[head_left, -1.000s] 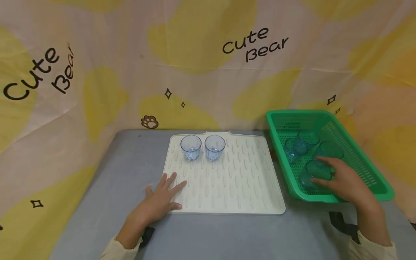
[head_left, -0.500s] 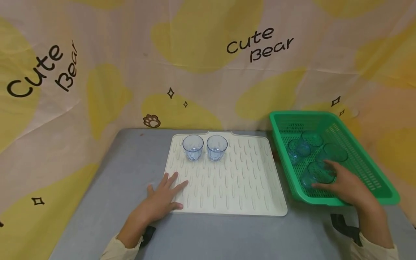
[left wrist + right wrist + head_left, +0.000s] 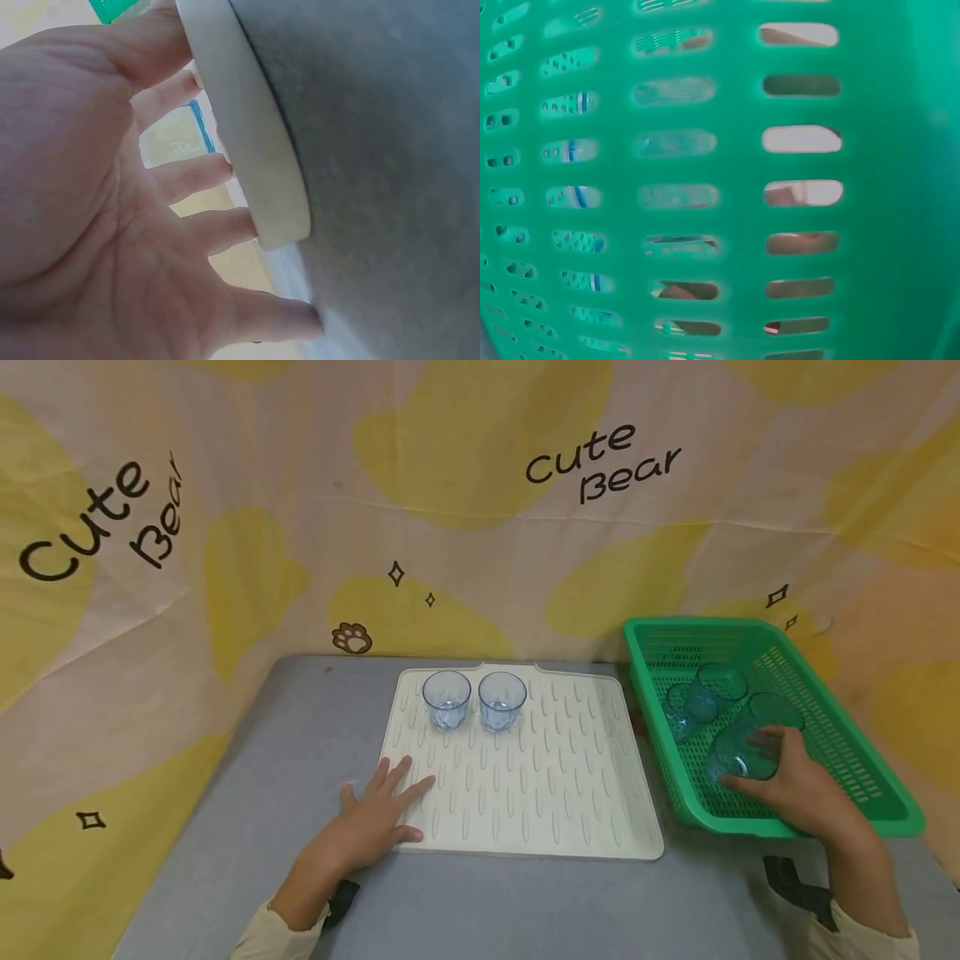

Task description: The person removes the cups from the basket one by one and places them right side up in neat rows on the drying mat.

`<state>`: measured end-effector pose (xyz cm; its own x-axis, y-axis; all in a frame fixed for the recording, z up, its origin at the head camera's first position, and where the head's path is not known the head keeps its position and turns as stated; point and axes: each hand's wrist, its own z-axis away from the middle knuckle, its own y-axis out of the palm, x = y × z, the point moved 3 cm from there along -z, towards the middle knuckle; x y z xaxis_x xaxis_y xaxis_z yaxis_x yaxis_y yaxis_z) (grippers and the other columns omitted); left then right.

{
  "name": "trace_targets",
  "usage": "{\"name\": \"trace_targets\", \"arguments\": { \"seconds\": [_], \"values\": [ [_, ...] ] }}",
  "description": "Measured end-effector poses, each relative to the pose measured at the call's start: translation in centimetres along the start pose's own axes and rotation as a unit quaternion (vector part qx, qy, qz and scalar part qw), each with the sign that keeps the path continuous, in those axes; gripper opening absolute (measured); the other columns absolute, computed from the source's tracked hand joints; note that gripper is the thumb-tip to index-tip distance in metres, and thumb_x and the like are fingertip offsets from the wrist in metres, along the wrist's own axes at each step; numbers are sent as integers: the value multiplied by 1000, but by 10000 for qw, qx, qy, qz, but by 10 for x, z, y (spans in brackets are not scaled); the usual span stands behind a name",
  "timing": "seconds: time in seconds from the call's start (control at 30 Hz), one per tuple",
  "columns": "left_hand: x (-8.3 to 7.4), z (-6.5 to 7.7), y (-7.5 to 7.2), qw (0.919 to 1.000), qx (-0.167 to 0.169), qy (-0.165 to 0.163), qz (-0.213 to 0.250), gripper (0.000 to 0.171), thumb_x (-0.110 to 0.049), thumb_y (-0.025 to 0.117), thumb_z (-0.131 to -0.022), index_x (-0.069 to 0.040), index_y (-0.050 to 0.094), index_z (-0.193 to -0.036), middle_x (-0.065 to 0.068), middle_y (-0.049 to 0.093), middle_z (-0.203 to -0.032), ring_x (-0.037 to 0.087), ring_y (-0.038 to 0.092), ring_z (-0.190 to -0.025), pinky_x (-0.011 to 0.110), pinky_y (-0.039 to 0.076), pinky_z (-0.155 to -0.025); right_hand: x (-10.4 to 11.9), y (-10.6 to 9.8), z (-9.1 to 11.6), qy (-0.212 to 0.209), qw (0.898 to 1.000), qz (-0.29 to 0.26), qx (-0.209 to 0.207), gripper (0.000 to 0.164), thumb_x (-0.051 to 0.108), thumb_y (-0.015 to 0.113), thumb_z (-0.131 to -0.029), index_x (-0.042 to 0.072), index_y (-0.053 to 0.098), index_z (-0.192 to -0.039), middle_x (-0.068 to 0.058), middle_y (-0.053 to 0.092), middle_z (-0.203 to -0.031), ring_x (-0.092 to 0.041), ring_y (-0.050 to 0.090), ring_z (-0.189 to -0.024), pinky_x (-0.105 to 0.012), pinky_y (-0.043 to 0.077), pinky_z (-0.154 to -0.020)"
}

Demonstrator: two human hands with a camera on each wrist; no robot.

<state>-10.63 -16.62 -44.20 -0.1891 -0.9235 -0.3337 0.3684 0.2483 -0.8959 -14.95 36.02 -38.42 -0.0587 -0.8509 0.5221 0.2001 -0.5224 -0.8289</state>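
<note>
My left hand (image 3: 367,827) rests with spread fingers on the front left corner of a white ribbed draining tray (image 3: 525,810); the left wrist view shows its fingertips at the tray's edge (image 3: 255,135). Inside the green basket (image 3: 840,822), my right hand (image 3: 798,785) grips a clear bluish drinking glass (image 3: 731,760), thumb on the near side and fingers at its far side. The fingers are partly hidden by the glass. Two like glasses, a left one (image 3: 447,702) and a right one (image 3: 502,702), stand upright side by side at the tray's back.
Several more glasses (image 3: 720,683) lie in the basket behind the right hand. The basket's slotted wall (image 3: 735,165) fills the right wrist view. A grey table (image 3: 525,910) carries everything, and a patterned cloth (image 3: 465,460) hangs behind it.
The right hand has closed on the glass in the basket, and that glass has shifted slightly back and to the right. The left hand stays on the tray; the head view has shifted a little.
</note>
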Motion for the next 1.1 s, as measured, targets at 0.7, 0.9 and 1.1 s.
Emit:
{"name": "trace_targets", "arguments": {
  "seconds": [0.7,0.9,1.1],
  "values": [
    [3,-3,3,10000,-43,37,-17,74,-40,71,-87,-30,39,-153,14,17,-167,46,7,-154,88,11,-99,1,-13,3,-612,9910,-914,-766,87,27,77,-88,4,26,-155,-13,43,-142,20,40,-101,-4,40,-73],
    [2,-3,2,9999,-110,78,-49,74,-40,71,-87,-29,39,-153,14,18,-167,46,9,-153,88,13,-98,5,-14,4,-841,9858,-1205,-811,85,20,76,-89,8,26,-156,11,45,-134,21,47,-102,-3,44,-75],
    [0,-1,1,9999,-68,69,-58,73,-39,71,-88,-28,40,-153,15,18,-167,46,9,-153,88,13,-99,12,-11,6,-817,9867,-1034,-955,85,25,80,-85,11,32,-153,20,45,-129,20,43,-102,-1,38,-76]
  ]
}}
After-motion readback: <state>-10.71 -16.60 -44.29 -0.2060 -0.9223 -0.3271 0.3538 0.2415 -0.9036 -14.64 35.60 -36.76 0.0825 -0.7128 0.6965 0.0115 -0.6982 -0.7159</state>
